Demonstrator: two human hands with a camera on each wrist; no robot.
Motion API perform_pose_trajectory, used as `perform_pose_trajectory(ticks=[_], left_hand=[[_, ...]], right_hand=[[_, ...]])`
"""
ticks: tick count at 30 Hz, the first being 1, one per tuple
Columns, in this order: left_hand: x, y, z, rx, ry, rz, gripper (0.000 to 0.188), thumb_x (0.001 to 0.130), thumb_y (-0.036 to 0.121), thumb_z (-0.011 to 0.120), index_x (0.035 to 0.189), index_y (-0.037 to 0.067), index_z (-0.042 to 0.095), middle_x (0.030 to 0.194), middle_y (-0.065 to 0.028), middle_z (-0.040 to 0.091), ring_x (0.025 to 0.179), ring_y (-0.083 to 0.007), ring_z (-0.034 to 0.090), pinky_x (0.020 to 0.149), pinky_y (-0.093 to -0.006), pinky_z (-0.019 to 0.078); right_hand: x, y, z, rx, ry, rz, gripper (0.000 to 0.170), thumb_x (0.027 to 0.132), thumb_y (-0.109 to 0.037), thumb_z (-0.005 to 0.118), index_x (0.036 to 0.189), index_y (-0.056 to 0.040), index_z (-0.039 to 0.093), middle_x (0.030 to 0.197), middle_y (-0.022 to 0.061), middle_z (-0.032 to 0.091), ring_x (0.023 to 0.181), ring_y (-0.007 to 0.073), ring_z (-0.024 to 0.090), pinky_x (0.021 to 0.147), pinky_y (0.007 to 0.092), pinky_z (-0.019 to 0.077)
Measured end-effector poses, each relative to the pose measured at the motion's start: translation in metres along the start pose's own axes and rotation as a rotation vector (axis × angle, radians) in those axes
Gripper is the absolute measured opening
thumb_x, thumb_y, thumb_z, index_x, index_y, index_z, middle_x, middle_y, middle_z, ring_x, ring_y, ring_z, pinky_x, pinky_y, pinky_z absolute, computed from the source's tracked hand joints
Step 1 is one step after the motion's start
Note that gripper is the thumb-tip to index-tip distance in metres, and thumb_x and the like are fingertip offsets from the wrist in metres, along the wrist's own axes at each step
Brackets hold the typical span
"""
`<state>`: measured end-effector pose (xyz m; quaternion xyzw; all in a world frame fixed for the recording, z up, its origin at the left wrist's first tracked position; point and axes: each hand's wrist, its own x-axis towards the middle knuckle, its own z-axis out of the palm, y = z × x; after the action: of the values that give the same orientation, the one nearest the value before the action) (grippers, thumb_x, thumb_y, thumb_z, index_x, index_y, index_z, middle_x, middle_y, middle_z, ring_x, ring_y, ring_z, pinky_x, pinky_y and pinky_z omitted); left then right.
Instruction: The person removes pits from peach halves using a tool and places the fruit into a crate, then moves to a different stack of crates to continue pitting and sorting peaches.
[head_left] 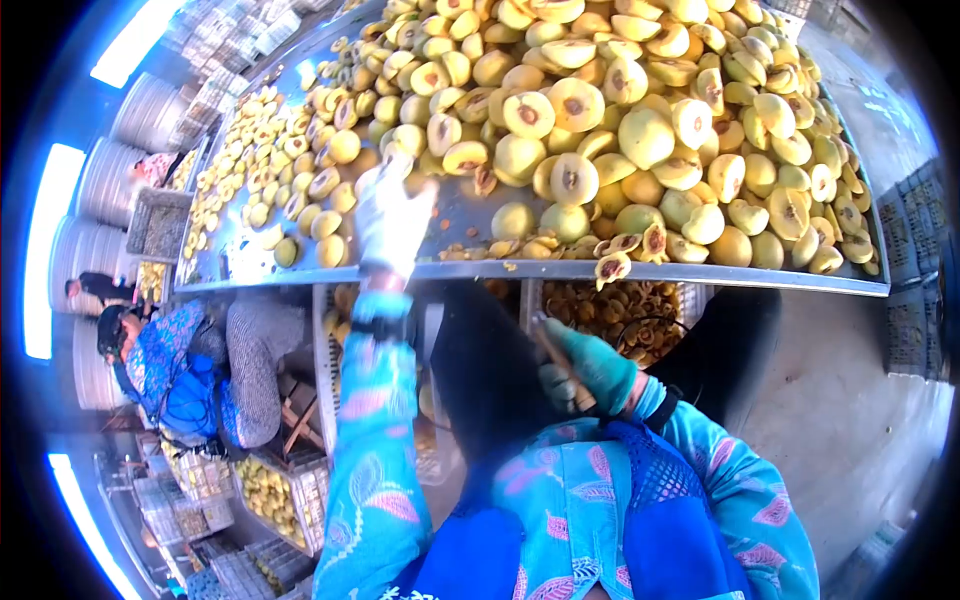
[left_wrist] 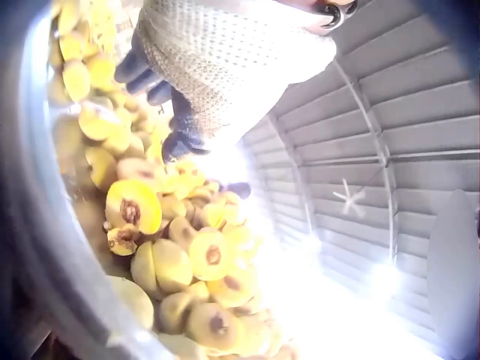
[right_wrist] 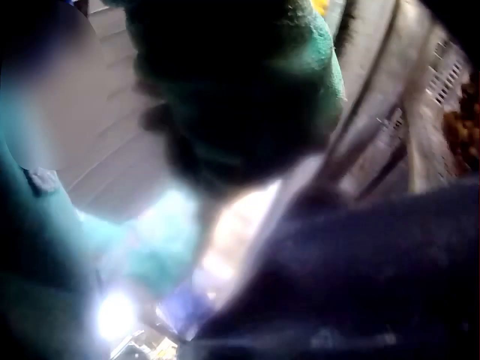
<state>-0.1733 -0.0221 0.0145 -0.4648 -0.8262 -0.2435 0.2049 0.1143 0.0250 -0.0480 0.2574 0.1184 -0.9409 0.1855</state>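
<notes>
Halved yellow fruits [head_left: 575, 105], many with brown pits or hollows, are heaped on a metal table. My left hand [head_left: 393, 222], in a white glove, is over the table at the heap's near left edge. In the left wrist view, the dark-tipped fingers of that hand [left_wrist: 225, 71] hang loosely above the fruits [left_wrist: 214, 255], with no fruit seen in them. Close to my lap, my right hand [head_left: 590, 370], in a green glove, grips the wooden handle [head_left: 565, 365] of a tool. The right wrist view shows this hand [right_wrist: 240, 90] dark and blurred around the handle [right_wrist: 238, 225].
The table's metal rim [head_left: 640, 272] runs across in front of me. Below it stands a crate of brown scraps [head_left: 640, 318]. Another person [head_left: 185, 370] in blue sits at the left, near a crate of fruit [head_left: 270, 495]. Stacked crates [head_left: 915, 270] stand at the right.
</notes>
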Motion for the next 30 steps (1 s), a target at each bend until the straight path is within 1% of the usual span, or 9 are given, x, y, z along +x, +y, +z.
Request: perform_pose_trajectory(ticks=[2,5,6,8,10,11,13,20,30], left_hand=[[0.036,0.005,0.046,0.215,-0.220,0.336,0.055,0.070,0.015,0.067,0.123,0.013,0.053,0.119,-0.0210,0.050,0.099,-0.0402,0.055,0.086,-0.0443,0.0458],[0.057,0.004,0.073,0.140,-0.437,0.138,0.047,0.071,0.017,0.066,0.115,0.007,0.053,0.117,-0.0184,0.051,0.100,-0.0379,0.056,0.084,-0.0439,0.0470],[0.050,-0.013,0.086,0.090,-0.246,0.176,0.041,0.070,0.016,0.069,0.106,0.002,0.055,0.110,-0.0205,0.056,0.094,-0.0359,0.059,0.083,-0.0406,0.0479],[0.042,0.009,0.037,-0.170,-0.465,-0.250,0.043,0.068,0.016,0.074,0.103,-0.001,0.057,0.101,-0.0200,0.062,0.090,-0.0300,0.062,0.082,-0.0359,0.0489],[0.016,0.008,0.018,-0.614,-0.364,-0.476,0.038,0.071,0.008,0.073,0.105,-0.001,0.060,0.094,-0.0136,0.066,0.085,-0.0188,0.063,0.075,-0.0290,0.0498],[0.006,0.021,-0.002,-0.768,-0.350,-0.544,0.034,0.073,0.006,0.071,0.104,-0.002,0.060,0.094,-0.0128,0.066,0.084,-0.0182,0.063,0.075,-0.0275,0.0495],[-0.021,0.040,-0.020,-1.102,-0.305,-0.578,0.030,0.079,0.005,0.066,0.106,-0.003,0.059,0.095,-0.0117,0.066,0.085,-0.0181,0.062,0.079,-0.0271,0.0488],[-0.067,0.104,-0.003,-1.847,-0.147,-0.690,0.037,0.096,0.029,0.046,0.115,-0.002,0.054,0.108,-0.0138,0.060,0.097,-0.0219,0.059,0.087,-0.0324,0.0470],[-0.076,0.104,0.012,-1.364,-0.068,-0.750,0.030,0.093,0.025,0.056,0.106,-0.001,0.060,0.092,-0.0083,0.064,0.082,-0.0163,0.063,0.075,-0.0286,0.0510]], right_hand=[[-0.009,-0.007,0.027,-0.163,0.113,-0.187,0.041,0.091,-0.055,0.046,0.082,-0.0151,0.049,0.055,-0.0028,0.040,0.039,0.0098,0.038,0.035,0.0226,0.0298],[-0.018,-0.024,0.044,-0.447,0.266,-0.561,0.037,0.094,-0.049,0.046,0.084,-0.0135,0.049,0.057,-0.0031,0.043,0.041,0.0076,0.039,0.037,0.0206,0.0319],[-0.014,-0.026,0.044,-0.405,0.241,-0.712,0.036,0.095,-0.047,0.046,0.084,-0.0126,0.049,0.057,-0.0029,0.044,0.042,0.0069,0.040,0.038,0.0201,0.0327],[-0.004,-0.044,0.042,-0.562,0.249,-0.883,0.038,0.095,-0.044,0.047,0.086,-0.0073,0.049,0.057,0.0014,0.048,0.044,0.0097,0.044,0.040,0.0274,0.0374],[0.015,-0.059,0.046,-0.905,0.383,-1.290,0.038,0.095,-0.042,0.047,0.089,-0.0048,0.049,0.057,0.0114,0.054,0.047,0.0237,0.054,0.047,0.0403,0.0435],[0.018,-0.065,0.053,-0.900,0.372,-1.284,0.038,0.095,-0.042,0.047,0.089,-0.0048,0.049,0.057,0.0114,0.054,0.047,0.0237,0.054,0.047,0.0403,0.0435],[0.018,-0.070,0.065,-1.479,0.588,-1.336,0.037,0.094,-0.040,0.047,0.094,-0.0029,0.048,0.062,0.0206,0.058,0.058,0.0391,0.059,0.055,0.0491,0.0460],[0.016,-0.051,0.049,-1.488,0.733,-1.199,0.040,0.094,-0.041,0.046,0.094,-0.0010,0.047,0.067,0.0235,0.059,0.067,0.0436,0.060,0.059,0.0514,0.0455],[0.007,-0.029,0.053,-1.508,0.757,-1.082,0.037,0.096,-0.034,0.043,0.092,0.0026,0.045,0.063,0.0237,0.058,0.063,0.0439,0.059,0.057,0.0518,0.0450]])
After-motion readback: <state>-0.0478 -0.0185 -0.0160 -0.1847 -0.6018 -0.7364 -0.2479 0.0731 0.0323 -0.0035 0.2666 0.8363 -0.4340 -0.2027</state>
